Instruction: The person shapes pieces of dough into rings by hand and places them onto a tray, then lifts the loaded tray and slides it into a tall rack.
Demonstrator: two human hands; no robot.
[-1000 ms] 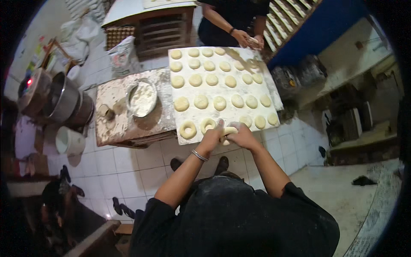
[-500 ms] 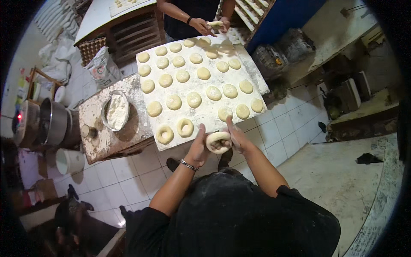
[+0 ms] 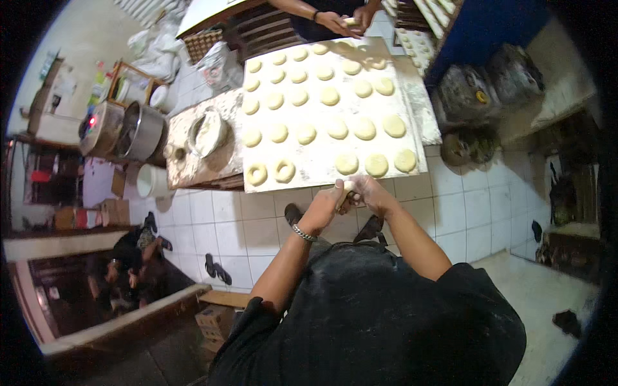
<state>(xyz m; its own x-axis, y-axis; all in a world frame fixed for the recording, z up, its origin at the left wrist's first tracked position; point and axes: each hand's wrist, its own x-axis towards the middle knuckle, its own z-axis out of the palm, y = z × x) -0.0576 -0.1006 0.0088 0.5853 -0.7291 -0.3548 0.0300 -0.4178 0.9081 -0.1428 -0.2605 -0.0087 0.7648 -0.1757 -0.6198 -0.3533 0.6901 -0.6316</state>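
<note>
White tiled floor [image 3: 212, 225], cluttered kitchen workspace. Floured white board [image 3: 322, 161] lies on the tabletop [image 3: 193, 170], covered with rows of round dough pieces [image 3: 329, 95]; two ring-shaped dough pieces [image 3: 270, 172] sit at its near left corner. Left hand [image 3: 325, 206] and right hand [image 3: 368, 192] meet just below the board's near edge, both closed around one dough piece [image 3: 348, 187], mostly hidden between the fingers. Metal bracelet [image 3: 302, 233] on the left wrist. Metal bowl [image 3: 207, 132] with flour stands on the tabletop left of the board. Large metal pots [image 3: 129, 128] further left, white bucket [image 3: 151, 181] on the floor beside them. Another person's hands [image 3: 344, 22] work dough at the board's far edge.
</note>
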